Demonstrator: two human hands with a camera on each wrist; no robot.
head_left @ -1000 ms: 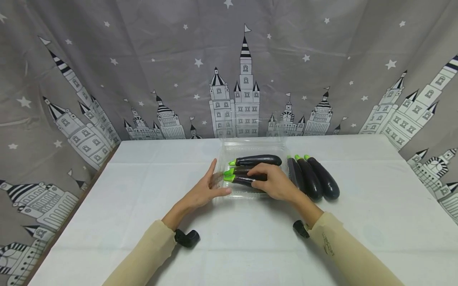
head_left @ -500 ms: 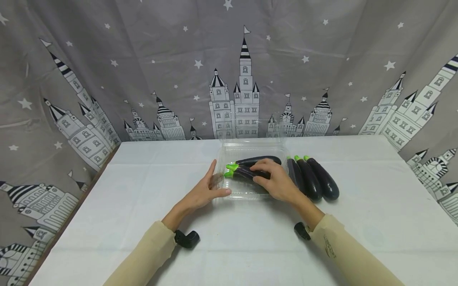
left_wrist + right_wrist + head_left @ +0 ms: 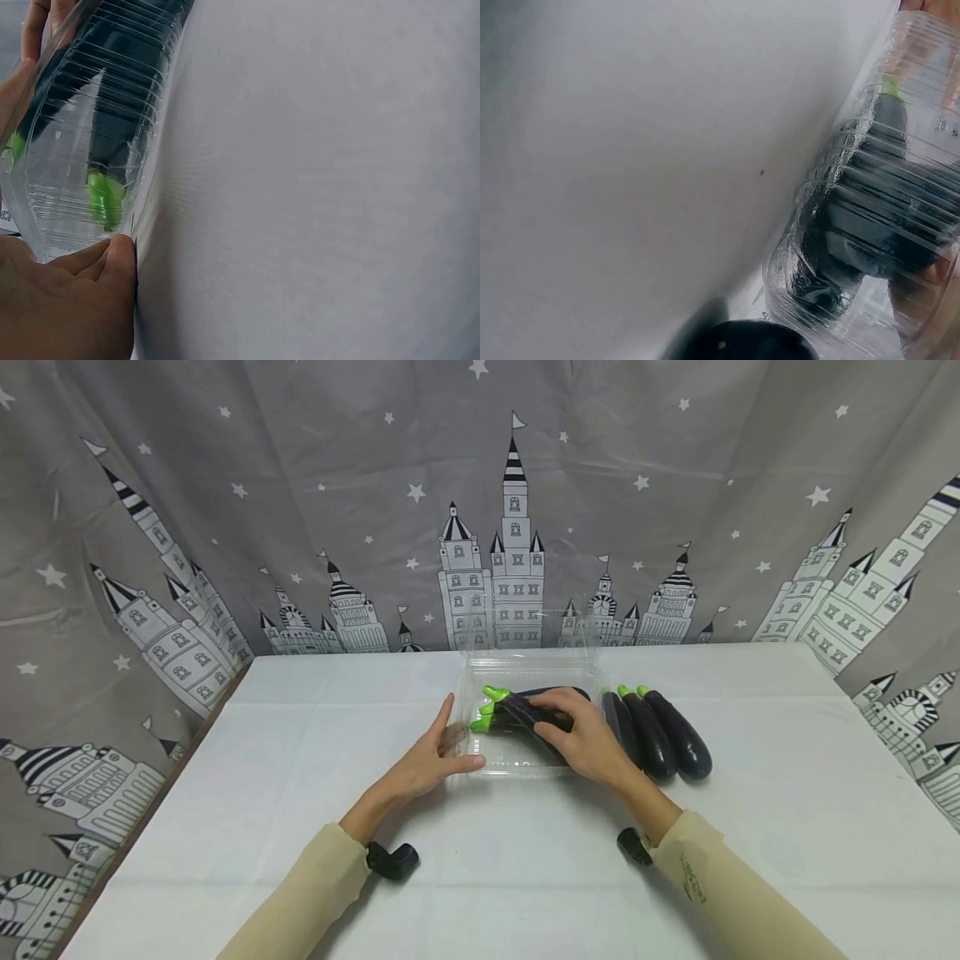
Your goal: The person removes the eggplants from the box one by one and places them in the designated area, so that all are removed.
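Note:
My right hand (image 3: pixel 583 739) grips a dark purple eggplant (image 3: pixel 522 707) with a green stem, over the clear plastic container (image 3: pixel 517 769). The held eggplant is tilted, its stem end toward the back left, and it crosses over the other eggplants inside. Of those, one shows its green cap (image 3: pixel 480 725) at the left, and another lies along the back, partly hidden by my fingers. My left hand (image 3: pixel 429 762) rests at the container's left side, fingers spread and thumb by the front corner. Through the ribbed wall (image 3: pixel 71 214), the left wrist view shows a green stem (image 3: pixel 105 196).
Three more eggplants (image 3: pixel 677 735) lie side by side on the white cloth, just right of the container. Its transparent lid (image 3: pixel 528 627) stands raised at the back, before a grey curtain (image 3: pixel 337 468) with castles and stars.
My right hand has lifted and turned the eggplant, swinging its stem end toward the back over the others. My left hand has stayed at the container's side.

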